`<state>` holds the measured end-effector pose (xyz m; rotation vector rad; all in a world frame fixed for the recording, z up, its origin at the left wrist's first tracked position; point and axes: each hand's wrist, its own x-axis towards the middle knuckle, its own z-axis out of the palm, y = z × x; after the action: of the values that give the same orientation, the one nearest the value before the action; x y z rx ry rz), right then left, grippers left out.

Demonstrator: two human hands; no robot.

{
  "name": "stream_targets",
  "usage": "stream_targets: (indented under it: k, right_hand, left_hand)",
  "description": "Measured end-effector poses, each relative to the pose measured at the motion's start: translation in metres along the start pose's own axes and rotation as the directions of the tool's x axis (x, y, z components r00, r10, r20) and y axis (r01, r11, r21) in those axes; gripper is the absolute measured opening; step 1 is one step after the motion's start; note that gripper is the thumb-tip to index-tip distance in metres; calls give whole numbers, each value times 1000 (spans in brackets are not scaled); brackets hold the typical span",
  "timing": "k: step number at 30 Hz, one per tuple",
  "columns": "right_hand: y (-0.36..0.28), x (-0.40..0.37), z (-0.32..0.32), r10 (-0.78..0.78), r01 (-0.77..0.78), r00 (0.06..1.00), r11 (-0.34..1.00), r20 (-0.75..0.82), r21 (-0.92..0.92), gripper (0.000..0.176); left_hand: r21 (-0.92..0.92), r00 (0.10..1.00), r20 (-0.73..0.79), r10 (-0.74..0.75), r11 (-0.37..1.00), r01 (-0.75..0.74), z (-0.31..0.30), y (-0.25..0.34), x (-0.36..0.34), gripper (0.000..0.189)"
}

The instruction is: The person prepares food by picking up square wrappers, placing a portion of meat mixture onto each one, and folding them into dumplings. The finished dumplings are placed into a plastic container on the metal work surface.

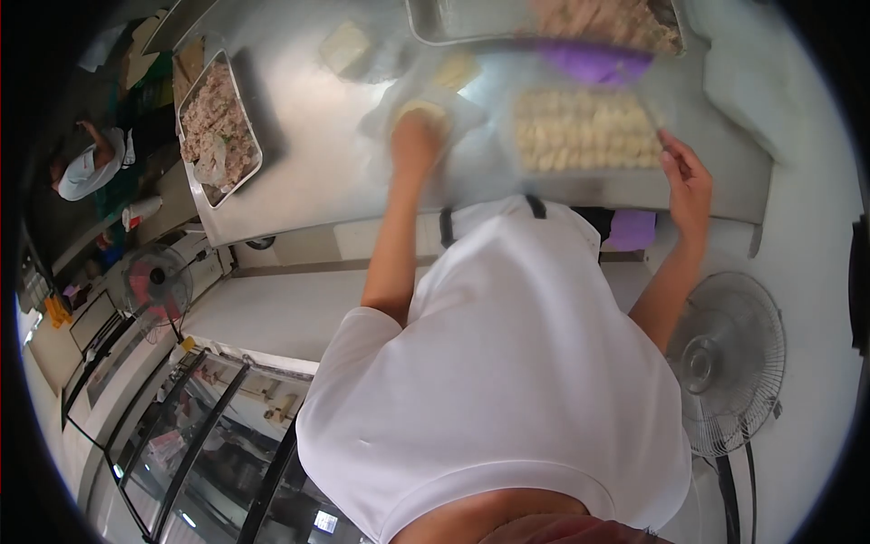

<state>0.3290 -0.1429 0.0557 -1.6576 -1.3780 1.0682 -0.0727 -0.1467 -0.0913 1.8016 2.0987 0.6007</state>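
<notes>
My left hand (419,142) is closed at a pale yellow round dough wrapper (426,110), on a crumpled clear plastic sheet (467,111); the fingertips are hidden and blurred. Behind it lies another pale piece of dough (456,69). Rows of small pale dumplings (584,131) stand to the right of that hand. Beside their right end, my right hand (689,181) pinches thumb and forefinger together at a thin dark stick-like thing (651,118), too blurred to name surely. A metal tray (430,38) of pinkish minced filling (607,20) sits at the far side, with something purple (598,63) in front.
Another tray (259,150) of minced filling stands on the left of the steel table (299,181). A pale block in plastic (347,48) lies at the back. Standing fans (725,363) and a second fan (157,276) flank me. Another person (91,168) is at far left.
</notes>
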Motion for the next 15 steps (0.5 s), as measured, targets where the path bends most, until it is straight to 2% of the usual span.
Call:
stream_targets:
  k: [1,2,4,5,9,11,13,15]
  right_hand:
    - [-1,3,3,4,-4,999,1000,36,-6,30]
    - [-2,6,7,10,-9,997,1000,73,-12,30]
    - [-5,11,15,-5,5,994,1000,112,0,30]
    - [-7,14,21,-21,18,989,1000,148,18,30]
    - [-18,20,52,-52,62,975,997,215,-38,30]
    - [-19,24,76,-169,227,925,964,339,-139,29]
    - [-17,23,112,-316,400,877,897,362,-188,25]
    - [-16,19,143,-334,456,850,853,408,-252,25]
  left_hand:
    - [-51,997,68,-37,998,40,-3,-6,4,19]
    - [-55,997,65,-37,998,41,-5,-13,7,19]
    - [-202,995,93,41,979,-21,-10,-23,9,17]
    - [-201,995,89,38,979,-20,-11,-26,10,17]
    - [-278,975,219,-26,957,88,-19,-30,13,15]
    - [-302,962,267,-58,943,140,-21,-32,14,15]
    - [-320,962,274,16,944,75,-17,-42,14,14]
    - [-333,964,265,33,941,59,-12,-49,12,15]
